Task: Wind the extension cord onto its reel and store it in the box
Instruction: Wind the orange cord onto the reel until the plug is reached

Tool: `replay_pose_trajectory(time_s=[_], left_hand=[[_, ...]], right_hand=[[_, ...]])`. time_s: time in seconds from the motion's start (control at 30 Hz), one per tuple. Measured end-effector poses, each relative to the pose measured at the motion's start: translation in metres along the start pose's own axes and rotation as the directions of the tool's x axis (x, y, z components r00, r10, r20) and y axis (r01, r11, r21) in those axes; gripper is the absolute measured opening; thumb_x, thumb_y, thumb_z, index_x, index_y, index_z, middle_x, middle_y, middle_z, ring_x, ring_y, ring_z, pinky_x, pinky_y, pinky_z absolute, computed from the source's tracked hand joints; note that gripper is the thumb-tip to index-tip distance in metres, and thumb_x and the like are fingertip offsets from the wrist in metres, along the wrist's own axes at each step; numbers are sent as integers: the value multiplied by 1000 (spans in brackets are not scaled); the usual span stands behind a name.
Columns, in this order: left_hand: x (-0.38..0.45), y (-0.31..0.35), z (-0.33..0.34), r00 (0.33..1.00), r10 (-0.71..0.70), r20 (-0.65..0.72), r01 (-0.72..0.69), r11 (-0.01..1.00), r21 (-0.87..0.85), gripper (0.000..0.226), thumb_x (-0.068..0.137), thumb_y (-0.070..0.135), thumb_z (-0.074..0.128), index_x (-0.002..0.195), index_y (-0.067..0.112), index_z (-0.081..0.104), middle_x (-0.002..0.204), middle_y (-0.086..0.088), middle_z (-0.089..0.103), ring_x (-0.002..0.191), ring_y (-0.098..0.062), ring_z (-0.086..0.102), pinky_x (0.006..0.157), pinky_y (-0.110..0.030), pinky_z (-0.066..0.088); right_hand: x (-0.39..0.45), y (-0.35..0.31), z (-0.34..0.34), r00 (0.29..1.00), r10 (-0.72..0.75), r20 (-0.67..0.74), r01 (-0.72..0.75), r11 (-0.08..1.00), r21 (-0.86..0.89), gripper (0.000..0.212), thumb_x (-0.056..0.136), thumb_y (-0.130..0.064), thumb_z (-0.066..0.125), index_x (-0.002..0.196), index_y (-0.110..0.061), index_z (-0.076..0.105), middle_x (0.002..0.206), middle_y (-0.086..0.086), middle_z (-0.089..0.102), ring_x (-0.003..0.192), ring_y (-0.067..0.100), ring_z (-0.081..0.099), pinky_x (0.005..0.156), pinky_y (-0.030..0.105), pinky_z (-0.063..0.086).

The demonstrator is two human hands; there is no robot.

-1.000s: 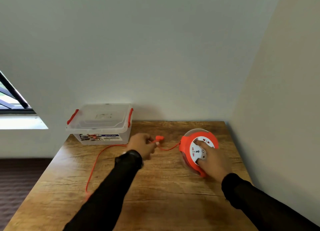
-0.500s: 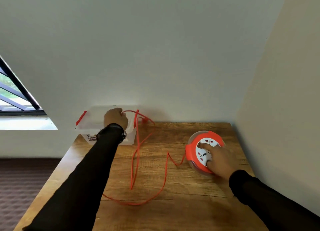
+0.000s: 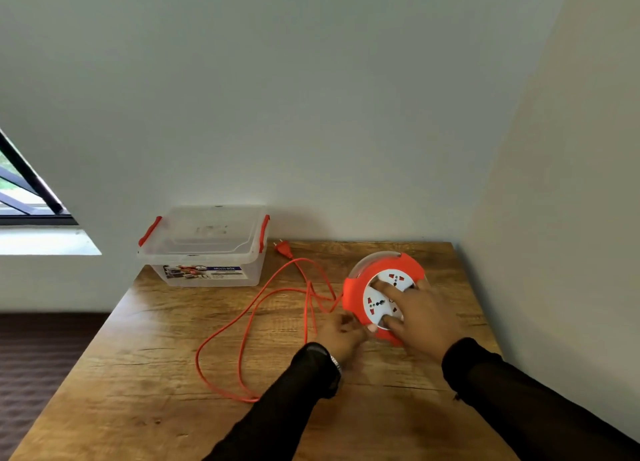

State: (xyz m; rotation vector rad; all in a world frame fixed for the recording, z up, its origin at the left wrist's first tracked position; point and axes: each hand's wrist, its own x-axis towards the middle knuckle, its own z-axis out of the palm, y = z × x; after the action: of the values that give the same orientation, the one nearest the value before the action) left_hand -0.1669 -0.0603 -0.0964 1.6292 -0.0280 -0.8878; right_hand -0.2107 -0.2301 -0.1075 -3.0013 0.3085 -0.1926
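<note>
The orange reel (image 3: 353,296) with a white socket face lies flat at the table's right side. My right hand (image 3: 424,317) rests on top of it, fingers spread over the socket face. At the reel's lower left rim my left hand (image 3: 341,334) has its fingers curled, a fingertip touching the rim. Whether the cord also runs through that hand is unclear. The orange extension cord (image 3: 242,336) lies in long loose loops on the table left of the reel. Its plug (image 3: 284,249) lies beside the clear box (image 3: 207,249), whose lid is on and held by red latches.
The wooden table (image 3: 138,391) stands in a corner, with walls close behind it and on the right. The box stands at the back left against the wall. A window (image 3: 24,201) is at the far left, with dark floor below the table's left edge.
My left hand carried the plug end over to the box, let it go there and came back to the reel's rim. More cord now lies in loops. My right hand stayed on the reel.
</note>
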Motion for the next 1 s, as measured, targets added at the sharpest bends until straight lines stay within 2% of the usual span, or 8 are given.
replay_pose_trajectory(time_s=[0.1, 0.3, 0.5, 0.63, 0.73, 0.8, 0.9, 1.0], left_hand=[[7, -6, 4, 990, 101, -95, -124, 950, -285, 14, 79, 2, 71, 87, 9, 62, 77, -8, 65, 59, -17, 61, 53, -26, 52], [11, -7, 13, 972, 180, -148, -213, 944, -250, 13, 81, 2, 69, 91, 6, 63, 82, -8, 65, 73, -21, 62, 62, -30, 53], [15, -12, 18, 972, 181, -150, -212, 949, -233, 16, 80, 7, 71, 94, 9, 64, 88, -5, 66, 78, -17, 64, 67, -29, 56], [16, -11, 13, 935, 276, -221, -275, 961, 36, 22, 72, 27, 80, 82, 14, 65, 81, -6, 69, 75, -20, 67, 68, -33, 59], [17, -13, -6, 782, 527, -333, -414, 838, 355, 35, 63, 45, 81, 66, 19, 58, 60, 7, 58, 57, -1, 54, 55, -13, 46], [19, -10, -15, 702, 647, -298, -493, 744, 451, 31, 67, 47, 76, 76, 24, 57, 73, 11, 55, 68, 2, 50, 59, -9, 41], [26, -4, -16, 791, 600, -114, -462, 710, 531, 28, 81, 44, 65, 101, 25, 65, 94, 16, 58, 90, -1, 55, 76, -19, 44], [31, -3, -16, 871, 489, -56, -422, 801, 425, 12, 91, 28, 58, 91, 18, 65, 86, 7, 66, 87, -16, 64, 80, -31, 51]], right_hand=[[-6, -3, -1, 1000, -3, -21, 3, 1000, 10, 65, 86, -56, 48, 144, -41, 23, 120, -1, 65, 118, 21, 47, 93, 35, 47], [-13, -8, -3, 992, 115, -53, -106, 984, 141, 63, 83, -50, 58, 140, -41, 33, 122, 0, 64, 111, 20, 54, 85, 29, 50], [-16, -11, 6, 970, 238, -56, -212, 931, 296, 61, 82, -39, 66, 136, -40, 39, 125, 4, 61, 115, 25, 52, 86, 34, 53], [-13, -12, 13, 952, 305, -26, -276, 892, 357, 63, 83, -32, 68, 138, -38, 38, 131, 6, 57, 120, 29, 49, 91, 37, 52], [-15, -6, 16, 941, 337, -16, -308, 876, 370, 65, 81, -32, 70, 138, -39, 39, 132, 7, 56, 121, 29, 48, 93, 40, 50], [-16, -1, 17, 947, 320, -11, -298, 894, 335, 64, 80, -34, 71, 136, -41, 40, 131, 6, 56, 120, 28, 49, 93, 39, 50], [-18, -1, 19, 962, 273, -16, -259, 927, 271, 63, 81, -36, 70, 135, -42, 40, 132, 4, 55, 120, 26, 49, 93, 38, 50], [-20, -3, 21, 976, 217, 1, -213, 957, 198, 63, 83, -38, 65, 138, -42, 36, 129, 3, 58, 120, 25, 49, 95, 37, 48]])
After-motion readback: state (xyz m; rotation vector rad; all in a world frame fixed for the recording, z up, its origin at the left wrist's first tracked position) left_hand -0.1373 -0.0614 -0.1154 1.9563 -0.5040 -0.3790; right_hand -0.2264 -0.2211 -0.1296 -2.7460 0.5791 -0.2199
